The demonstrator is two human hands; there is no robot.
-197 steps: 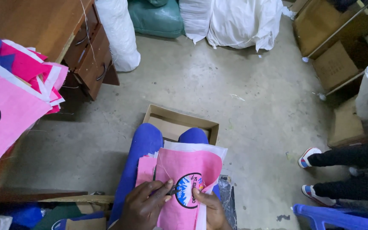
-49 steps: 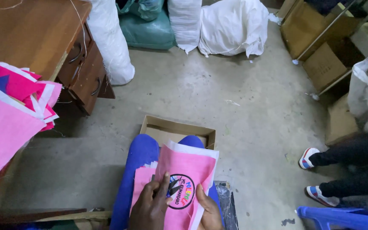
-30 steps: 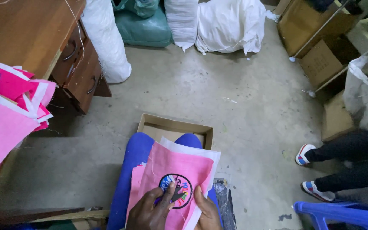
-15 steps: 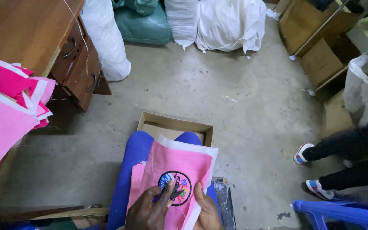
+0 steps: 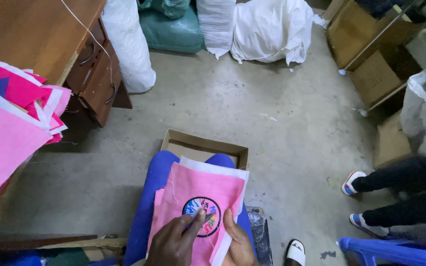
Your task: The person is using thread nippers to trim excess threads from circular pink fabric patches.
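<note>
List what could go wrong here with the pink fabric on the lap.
The left hand seems to work a small tool at the round emblem close to the right hand; a slip might nick a finger or the pink fabric. The loose pieces could also slide off into the cardboard box.

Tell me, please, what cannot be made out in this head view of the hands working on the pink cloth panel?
- Small dark tool in the left hand: too small and mostly covered by fingers to identify.
- Right hand: cut off by the bottom edge.
- Round emblem on the pink cloth panel: partly hidden by both hands.
- Cardboard box: contents hidden behind blue-clad knees.
- Nearby person: only legs show; the right edge cuts off the rest.
</note>
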